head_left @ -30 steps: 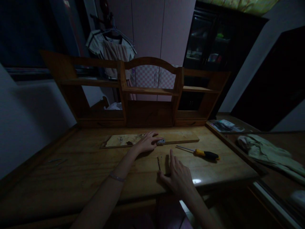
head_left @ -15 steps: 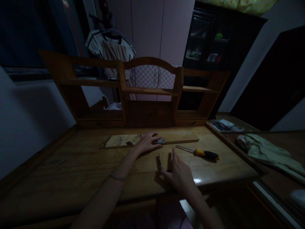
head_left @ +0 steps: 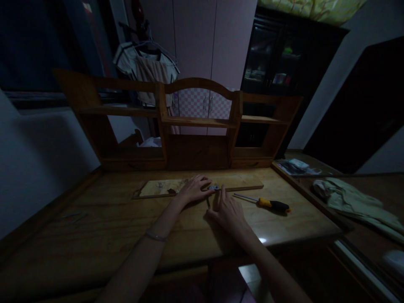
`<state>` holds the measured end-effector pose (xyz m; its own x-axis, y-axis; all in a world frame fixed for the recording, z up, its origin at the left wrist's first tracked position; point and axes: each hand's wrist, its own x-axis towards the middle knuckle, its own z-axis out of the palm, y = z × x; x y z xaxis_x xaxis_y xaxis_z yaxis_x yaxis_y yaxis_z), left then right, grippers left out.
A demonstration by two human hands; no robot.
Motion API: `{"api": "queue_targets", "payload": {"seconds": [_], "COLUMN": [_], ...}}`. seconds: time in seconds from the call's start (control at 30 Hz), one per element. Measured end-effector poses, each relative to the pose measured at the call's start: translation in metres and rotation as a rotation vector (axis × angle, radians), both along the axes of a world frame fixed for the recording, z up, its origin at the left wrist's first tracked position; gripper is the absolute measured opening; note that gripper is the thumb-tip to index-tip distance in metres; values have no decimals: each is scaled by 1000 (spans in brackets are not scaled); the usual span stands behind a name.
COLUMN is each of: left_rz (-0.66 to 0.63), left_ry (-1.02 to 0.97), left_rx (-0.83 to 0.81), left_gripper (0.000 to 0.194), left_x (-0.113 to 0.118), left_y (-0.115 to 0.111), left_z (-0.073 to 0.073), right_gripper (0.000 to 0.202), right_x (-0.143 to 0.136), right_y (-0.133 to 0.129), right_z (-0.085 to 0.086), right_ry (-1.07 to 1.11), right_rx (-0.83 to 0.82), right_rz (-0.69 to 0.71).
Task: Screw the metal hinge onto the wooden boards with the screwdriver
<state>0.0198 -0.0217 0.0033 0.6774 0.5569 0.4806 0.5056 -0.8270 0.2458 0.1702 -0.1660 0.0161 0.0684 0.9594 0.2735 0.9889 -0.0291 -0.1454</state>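
Observation:
A narrow wooden board (head_left: 243,182) lies across the desk. A small metal bracket (head_left: 213,187) sits at its front edge. My left hand (head_left: 194,189) rests over the board, thumb and forefinger closed around the bracket's left end. My right hand (head_left: 229,212) is just in front of the board. Its forefinger reaches the bracket's right end, while the thumb stands apart, low over the desk. Right of that hand lies a screwdriver (head_left: 273,205) with a yellow and black handle, its shaft pointing left.
Several thin metal pieces (head_left: 75,216) lie on the left of the wooden desk (head_left: 126,235). A wooden shelf unit (head_left: 198,122) rises along the back edge. Pale green cloth (head_left: 356,202) is heaped beyond the desk's right rim.
My right hand has moved forward and slightly left, bringing its forefinger to the bracket. The left hand stays almost in place at the bracket. The screwdriver has not moved.

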Motion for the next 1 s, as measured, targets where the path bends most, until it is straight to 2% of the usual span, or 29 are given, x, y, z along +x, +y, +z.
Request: {"api": "queue_targets", "payload": {"seconds": [0.13,0.2,0.33,0.47,0.7,0.87,1.0], "left_rz": [-19,16,101,81,62,85,78], "left_ry": [-52,-77,-113,-166,-146,-109,-103], "left_rx": [-30,-30,6,-55,-158,-149,-153], "left_gripper": [43,42,36,32,52,52,52], "left_x": [0,0,1,1,-5,-4,-4], "left_y": [0,1,4,7,20,18,18], "left_z": [4,5,1,-4,-17,-18,-19], "right_gripper": [86,86,87,85,82,81,80], "right_x": [-11,-15,-19,-21,-22,-23,-21], "right_y": [4,1,-4,-4,-5,-4,-1], "right_z": [-2,-5,-13,-17,-14,-10,-13], "right_ry": [-14,-10,32,18,27,16,19], "right_rx": [19,23,42,53,77,58,85], "right_rz": [-60,-78,-115,-111,-126,-128,-112]}}
